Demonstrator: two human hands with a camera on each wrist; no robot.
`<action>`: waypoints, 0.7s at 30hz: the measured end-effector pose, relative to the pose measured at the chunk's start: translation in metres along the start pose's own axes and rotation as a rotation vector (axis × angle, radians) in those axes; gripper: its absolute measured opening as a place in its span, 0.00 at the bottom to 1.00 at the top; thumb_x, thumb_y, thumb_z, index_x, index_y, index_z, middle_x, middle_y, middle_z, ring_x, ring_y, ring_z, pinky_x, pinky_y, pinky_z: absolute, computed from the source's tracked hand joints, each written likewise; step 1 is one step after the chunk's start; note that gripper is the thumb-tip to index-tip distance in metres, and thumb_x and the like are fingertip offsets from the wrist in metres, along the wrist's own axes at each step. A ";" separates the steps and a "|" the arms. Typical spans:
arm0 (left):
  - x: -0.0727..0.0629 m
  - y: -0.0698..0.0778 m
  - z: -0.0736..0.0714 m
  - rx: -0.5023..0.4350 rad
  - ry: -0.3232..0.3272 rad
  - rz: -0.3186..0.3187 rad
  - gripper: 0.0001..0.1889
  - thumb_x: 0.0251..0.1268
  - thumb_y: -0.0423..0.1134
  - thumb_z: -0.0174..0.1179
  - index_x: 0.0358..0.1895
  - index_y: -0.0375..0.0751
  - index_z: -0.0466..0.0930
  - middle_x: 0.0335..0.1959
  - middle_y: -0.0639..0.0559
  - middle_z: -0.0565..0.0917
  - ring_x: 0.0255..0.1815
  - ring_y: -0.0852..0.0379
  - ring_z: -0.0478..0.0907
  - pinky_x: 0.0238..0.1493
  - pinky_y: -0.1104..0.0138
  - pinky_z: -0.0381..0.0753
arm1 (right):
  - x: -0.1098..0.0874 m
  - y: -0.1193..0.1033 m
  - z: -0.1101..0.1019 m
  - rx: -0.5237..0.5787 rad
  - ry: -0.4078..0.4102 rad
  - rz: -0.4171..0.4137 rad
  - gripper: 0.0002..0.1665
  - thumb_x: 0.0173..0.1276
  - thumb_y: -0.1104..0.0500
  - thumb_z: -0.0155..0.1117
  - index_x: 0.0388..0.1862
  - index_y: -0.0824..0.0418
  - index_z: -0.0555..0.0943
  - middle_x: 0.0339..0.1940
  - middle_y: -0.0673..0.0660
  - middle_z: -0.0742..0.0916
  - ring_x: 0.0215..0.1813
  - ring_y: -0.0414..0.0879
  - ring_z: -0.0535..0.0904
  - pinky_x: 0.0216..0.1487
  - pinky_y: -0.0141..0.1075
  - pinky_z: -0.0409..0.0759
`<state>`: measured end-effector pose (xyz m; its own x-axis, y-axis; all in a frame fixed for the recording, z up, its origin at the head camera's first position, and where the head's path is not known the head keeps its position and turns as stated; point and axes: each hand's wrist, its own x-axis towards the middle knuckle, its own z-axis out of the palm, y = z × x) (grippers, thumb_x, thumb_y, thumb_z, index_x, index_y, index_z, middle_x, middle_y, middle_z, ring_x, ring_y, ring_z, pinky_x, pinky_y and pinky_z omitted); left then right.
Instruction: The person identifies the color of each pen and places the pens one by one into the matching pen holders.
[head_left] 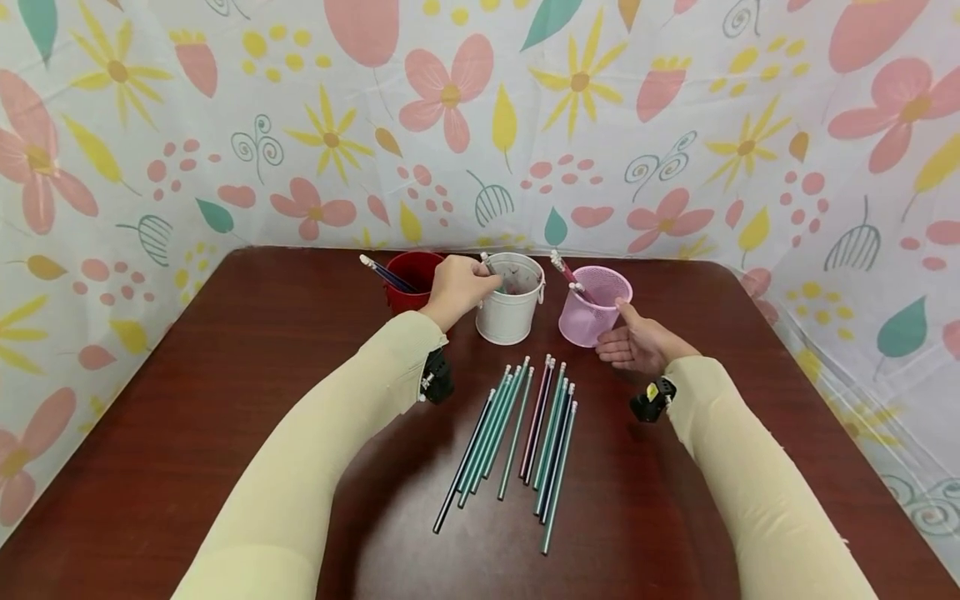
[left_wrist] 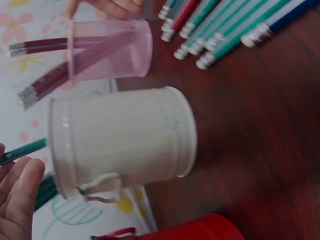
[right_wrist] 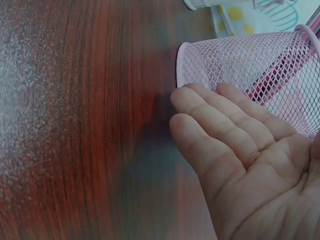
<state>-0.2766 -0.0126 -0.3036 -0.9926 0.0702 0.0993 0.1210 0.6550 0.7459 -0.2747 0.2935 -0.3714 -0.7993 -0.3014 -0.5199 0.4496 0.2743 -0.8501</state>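
pale yellow sleeves (head_left: 315,450) come in nearest, on the near side of the white bucket (head_left: 505,323), each with a small black device (head_left: 437,377) at the wrist. left of the white bucket, toward the back of the dark wooden table (head_left: 187,400), is a red bucket (head_left: 420,265) with dark blue pencils (head_left: 390,275) leaning out of it. the left hand (head_left: 459,287) is at the white bucket's mouth, thumb and fingers pinched on a green pencil (left_wrist: 23,152) whose far end meets the opening; another green pencil (head_left: 489,264) leans inside. in front of the white bucket lie loose pencils, eraser ends toward it: from the left, a dark blue one (head_left: 464,461), several green ones (head_left: 485,442), dark red ones (head_left: 536,417), then more green and dark blue. just right of the white bucket is a pink mesh cup (head_left: 581,325) holding dark red pencils (head_left: 567,272). on that cup's right, the right hand (head_left: 641,340) has its fingers extended, its thumb at the rim.
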 end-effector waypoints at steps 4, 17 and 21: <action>0.002 -0.010 0.003 0.011 0.020 -0.038 0.13 0.61 0.40 0.61 0.21 0.35 0.83 0.17 0.48 0.82 0.20 0.56 0.80 0.21 0.74 0.73 | 0.002 0.001 0.004 -0.003 -0.002 -0.006 0.58 0.70 0.29 0.20 0.69 0.83 0.52 0.54 0.65 0.81 0.45 0.43 0.82 0.55 0.39 0.75; 0.006 -0.019 0.009 -0.087 -0.030 -0.073 0.13 0.65 0.39 0.59 0.30 0.32 0.86 0.25 0.43 0.86 0.29 0.50 0.84 0.27 0.70 0.80 | 0.002 0.001 0.000 -0.010 0.000 -0.004 0.58 0.70 0.29 0.19 0.68 0.83 0.52 0.50 0.61 0.83 0.45 0.42 0.82 0.52 0.36 0.76; 0.005 -0.027 0.007 -0.077 -0.093 -0.093 0.14 0.66 0.41 0.59 0.30 0.33 0.86 0.22 0.45 0.84 0.23 0.54 0.82 0.25 0.70 0.80 | 0.002 0.000 0.001 -0.021 -0.007 -0.004 0.58 0.70 0.30 0.17 0.69 0.83 0.52 0.58 0.70 0.78 0.47 0.43 0.81 0.60 0.42 0.71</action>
<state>-0.2852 -0.0253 -0.3278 -0.9960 0.0839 -0.0317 0.0253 0.6023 0.7978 -0.2760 0.2922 -0.3728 -0.7980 -0.3087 -0.5176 0.4383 0.2920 -0.8500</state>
